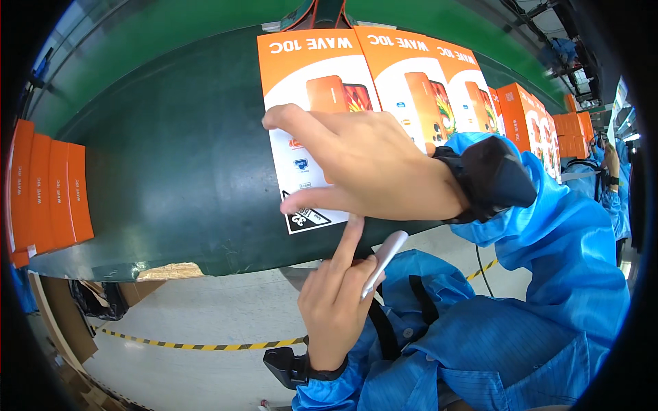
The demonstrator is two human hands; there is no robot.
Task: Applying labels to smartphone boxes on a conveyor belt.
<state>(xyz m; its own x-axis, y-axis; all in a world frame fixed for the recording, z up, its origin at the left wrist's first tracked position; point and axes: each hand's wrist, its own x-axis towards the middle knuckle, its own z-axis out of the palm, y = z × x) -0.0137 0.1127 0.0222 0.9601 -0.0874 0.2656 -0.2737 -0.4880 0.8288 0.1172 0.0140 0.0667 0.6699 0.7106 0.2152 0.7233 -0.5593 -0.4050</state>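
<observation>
My right hand [377, 161] is spread palm down over the nearest orange-and-white phone box [277, 154], thumb and index finger apart near its left edge. Its other fingers are hidden beneath the hand. Below it, my left hand [336, 298] has a slim, silvery-white object [384, 266] with rounded ends in its grip, seen nearly edge-on; I cannot make out its kind. The left index finger points up to the box's near edge. More boxes of the same kind [411, 89] lie in a row to the right, face up, touching one another.
A dark green belt-like surface [171, 157] carries the boxes. Several orange boxes [51, 192] stand side by side at the far left. Further orange boxes [524, 116] run off to the right, towards another person's hand [611, 159]. Yellow-black tape [205, 346] crosses the pale floor.
</observation>
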